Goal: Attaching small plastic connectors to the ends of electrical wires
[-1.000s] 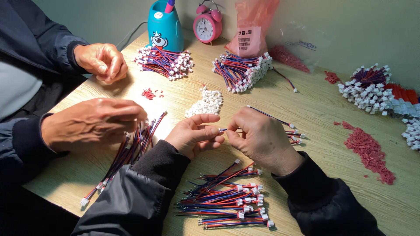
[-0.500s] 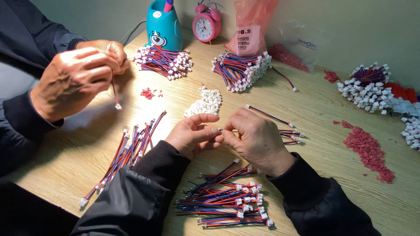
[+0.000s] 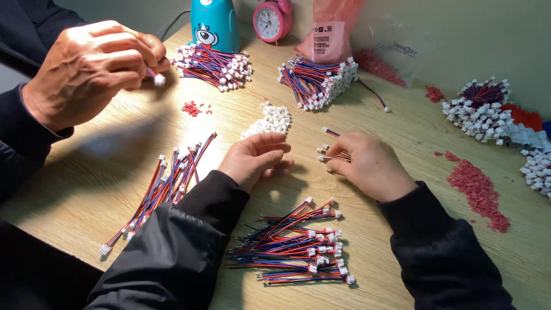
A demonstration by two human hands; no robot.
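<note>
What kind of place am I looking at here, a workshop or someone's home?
Probably a small hand-assembly bench, perhaps at home. A wooden table holds bundles of red-and-blue wire leads, a heap of loose white connector housings and a pink alarm clock. The right hand grips a few leads; the left hand rests beside it.

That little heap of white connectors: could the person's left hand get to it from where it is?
Probably yes: the left hand lies just below the heap of white connectors, with only bare table between.

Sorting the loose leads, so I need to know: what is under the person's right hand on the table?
Under the right hand lie a few red-and-blue wire leads with white connectors, their ends poking out by the fingertips. How many leads, and the rest of them, is hidden beneath the palm.
</note>
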